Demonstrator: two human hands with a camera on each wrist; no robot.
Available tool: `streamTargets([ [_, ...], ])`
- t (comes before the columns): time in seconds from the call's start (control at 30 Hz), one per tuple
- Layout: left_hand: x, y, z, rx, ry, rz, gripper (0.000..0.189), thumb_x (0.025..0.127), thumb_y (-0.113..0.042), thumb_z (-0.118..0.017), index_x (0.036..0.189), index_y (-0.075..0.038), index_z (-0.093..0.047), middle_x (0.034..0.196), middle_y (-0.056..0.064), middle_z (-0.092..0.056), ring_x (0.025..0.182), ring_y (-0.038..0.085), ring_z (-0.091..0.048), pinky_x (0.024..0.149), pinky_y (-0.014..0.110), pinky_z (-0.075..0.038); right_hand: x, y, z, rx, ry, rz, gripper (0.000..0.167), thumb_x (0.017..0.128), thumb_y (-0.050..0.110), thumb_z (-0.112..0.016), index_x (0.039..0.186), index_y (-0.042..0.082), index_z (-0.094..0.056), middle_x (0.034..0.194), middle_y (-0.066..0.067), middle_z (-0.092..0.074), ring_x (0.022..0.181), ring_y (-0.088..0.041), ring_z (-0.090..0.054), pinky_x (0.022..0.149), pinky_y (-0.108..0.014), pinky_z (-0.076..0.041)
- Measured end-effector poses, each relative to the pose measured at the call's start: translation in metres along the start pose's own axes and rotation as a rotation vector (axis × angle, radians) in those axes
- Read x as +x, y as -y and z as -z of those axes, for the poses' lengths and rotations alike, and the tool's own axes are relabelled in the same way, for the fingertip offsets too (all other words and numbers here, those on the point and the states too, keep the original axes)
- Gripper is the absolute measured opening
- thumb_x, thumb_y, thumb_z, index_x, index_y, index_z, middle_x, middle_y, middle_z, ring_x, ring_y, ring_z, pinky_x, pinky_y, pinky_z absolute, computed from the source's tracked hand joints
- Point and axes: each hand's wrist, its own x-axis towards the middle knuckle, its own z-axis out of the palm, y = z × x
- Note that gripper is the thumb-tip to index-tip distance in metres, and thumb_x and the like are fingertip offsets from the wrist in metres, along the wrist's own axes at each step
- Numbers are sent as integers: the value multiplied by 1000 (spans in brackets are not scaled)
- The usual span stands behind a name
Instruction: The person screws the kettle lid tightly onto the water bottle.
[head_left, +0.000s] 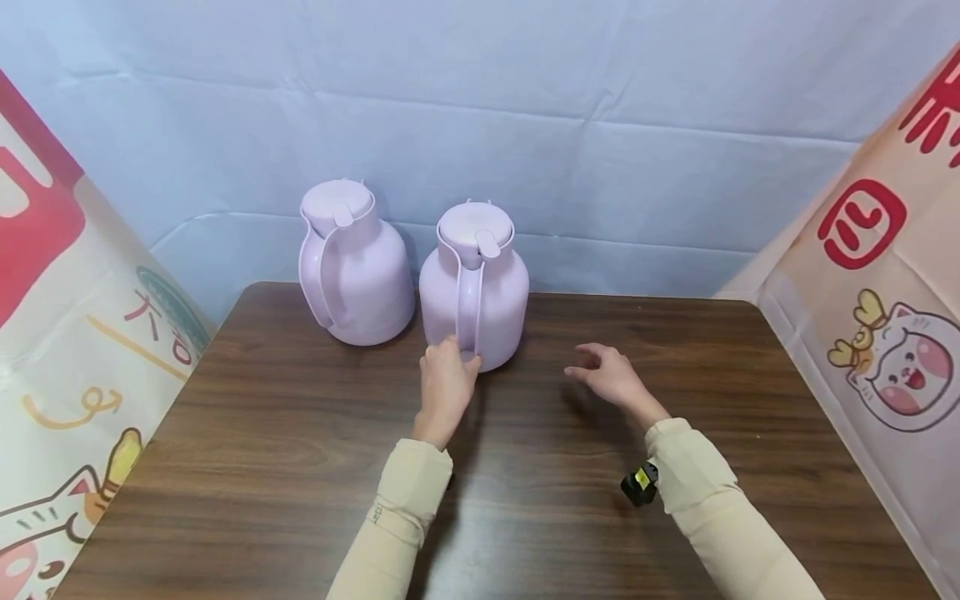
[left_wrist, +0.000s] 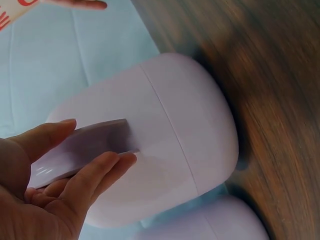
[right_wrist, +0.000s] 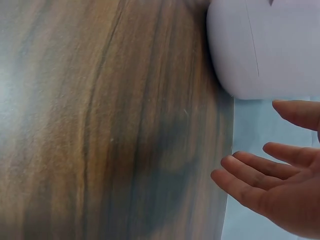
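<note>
A pale lilac thermos jug (head_left: 506, 304) with a lid and spout lever stands upright near the back of the table, its handle facing me. My left hand (head_left: 445, 375) is at the lower part of that handle (left_wrist: 85, 147); in the left wrist view the thumb lies along one side and the fingers along the other, gripping it. To the left stands a second, matching thermos jug (head_left: 371, 283), upright and untouched. My right hand (head_left: 611, 375) hovers over the table to the right of the nearer jug, fingers relaxed and apart, holding nothing.
The dark wood-grain table (head_left: 300, 467) ends at the back against a pale blue cloth (head_left: 600, 167). Printed cloth panels with cartoon figures flank it on the left (head_left: 90, 333) and right (head_left: 862, 250). A small black device (head_left: 640, 485) sits at my right wrist.
</note>
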Motion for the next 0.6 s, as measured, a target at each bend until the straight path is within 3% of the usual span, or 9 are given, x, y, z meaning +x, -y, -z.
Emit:
streamTargets([
  [0.6, 21, 10, 3, -11, -24, -21, 20, 76, -11, -71, 80, 7, -62, 79, 21, -65, 67, 36, -61, 63, 41, -47, -5, -12, 0, 11, 17, -67, 46, 90, 21, -56, 126, -7, -47, 113, -24, -56, 103, -36, -52, 78, -43, -45],
])
